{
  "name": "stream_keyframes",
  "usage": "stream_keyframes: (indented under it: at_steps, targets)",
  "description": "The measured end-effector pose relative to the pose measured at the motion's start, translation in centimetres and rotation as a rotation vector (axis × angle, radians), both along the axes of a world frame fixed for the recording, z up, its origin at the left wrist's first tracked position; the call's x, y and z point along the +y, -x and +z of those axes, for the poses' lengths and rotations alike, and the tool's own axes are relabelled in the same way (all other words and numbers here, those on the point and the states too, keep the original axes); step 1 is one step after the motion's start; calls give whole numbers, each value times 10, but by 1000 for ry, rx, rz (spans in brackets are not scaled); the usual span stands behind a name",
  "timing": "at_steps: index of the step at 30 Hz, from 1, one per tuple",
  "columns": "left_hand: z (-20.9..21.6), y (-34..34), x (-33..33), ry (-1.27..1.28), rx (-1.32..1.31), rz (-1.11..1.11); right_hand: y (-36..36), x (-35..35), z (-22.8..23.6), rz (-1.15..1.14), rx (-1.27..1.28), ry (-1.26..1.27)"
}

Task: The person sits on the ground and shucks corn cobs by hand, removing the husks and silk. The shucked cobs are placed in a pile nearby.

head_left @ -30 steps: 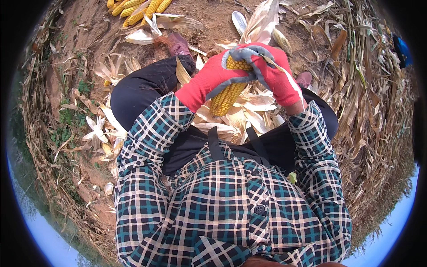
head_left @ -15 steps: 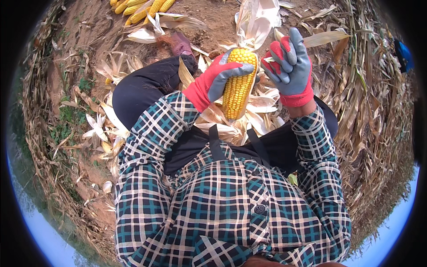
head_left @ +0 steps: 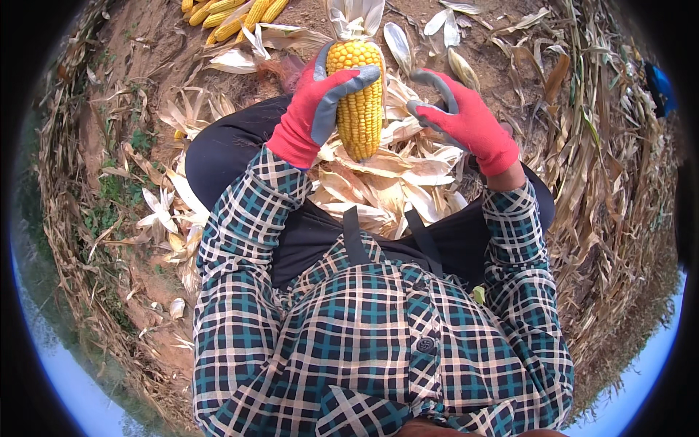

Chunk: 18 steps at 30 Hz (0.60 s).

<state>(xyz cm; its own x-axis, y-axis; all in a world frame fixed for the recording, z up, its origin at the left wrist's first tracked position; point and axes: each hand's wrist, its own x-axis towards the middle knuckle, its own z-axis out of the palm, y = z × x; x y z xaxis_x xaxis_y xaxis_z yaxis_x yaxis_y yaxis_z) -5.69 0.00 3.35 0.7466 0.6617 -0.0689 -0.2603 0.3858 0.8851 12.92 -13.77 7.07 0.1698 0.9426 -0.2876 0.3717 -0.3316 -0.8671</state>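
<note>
An ear of corn (head_left: 360,102) with bare yellow kernels is held upright in front of me. My left hand (head_left: 307,113), in a red glove with grey palm and fingers, wraps round its left side, thumb across the front. Pale husk (head_left: 354,18) is still attached at the ear's upper end. To the right, my right hand (head_left: 470,120) wears a matching glove and is apart from the ear. Its thumb and forefinger are spread, with nothing seen between them; the other fingers are partly hidden.
Loose husks (head_left: 386,186) lie heaped between my bent legs. Several husked ears (head_left: 237,18) are piled at the far left. Dry stalks and leaves (head_left: 597,160) cover the ground on the right. Single husk pieces (head_left: 398,47) lie on the soil beyond my hands.
My left hand has moved the ear up and to the left. The right hand has turned from showing its grey palm side to its red back, and its curled fingers have opened.
</note>
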Motion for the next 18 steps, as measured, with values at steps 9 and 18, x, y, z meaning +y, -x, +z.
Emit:
stream_keyframes:
  at_steps: [9,18]
  targets:
    - [15,-1,-8,-75,94,1,25,6,15,179,167,135]
    - [8,-9,-22,180,34,-209,8,6,17,-58,28,-684]
